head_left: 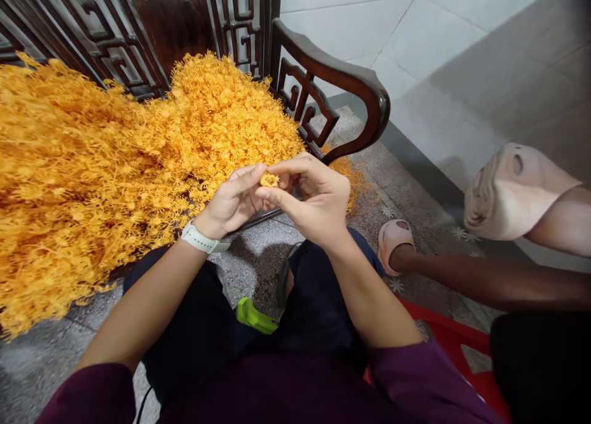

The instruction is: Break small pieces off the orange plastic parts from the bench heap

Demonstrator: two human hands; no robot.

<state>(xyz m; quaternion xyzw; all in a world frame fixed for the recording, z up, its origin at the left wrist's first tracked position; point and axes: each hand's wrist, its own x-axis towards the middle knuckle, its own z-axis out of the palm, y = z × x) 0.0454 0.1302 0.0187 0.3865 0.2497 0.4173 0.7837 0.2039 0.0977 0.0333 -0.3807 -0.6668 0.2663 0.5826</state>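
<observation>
Between the fingertips of both hands is a small yellow-orange flower-shaped piece [269, 180], held above my lap. My left hand [237, 196], with a white watch [199, 236] on its wrist, pinches it from the left with thumb and finger. From the right, my right hand [314, 193] closes thumb and forefinger on the same piece; its other fingers curl out of sight. Just beyond my hands lies a large heap of yellow-orange plastic-looking flower pieces [231, 116], tangled together on a dark carved wooden bench.
The bench's curved armrest [339, 55] rises beyond my right hand. Another person's legs in pink slippers [392, 239] extend in from the right. Loose orange pieces [353, 178] and pale star-shaped bits [459, 233] lie on the floor. Something bright green [256, 316] shows between my knees.
</observation>
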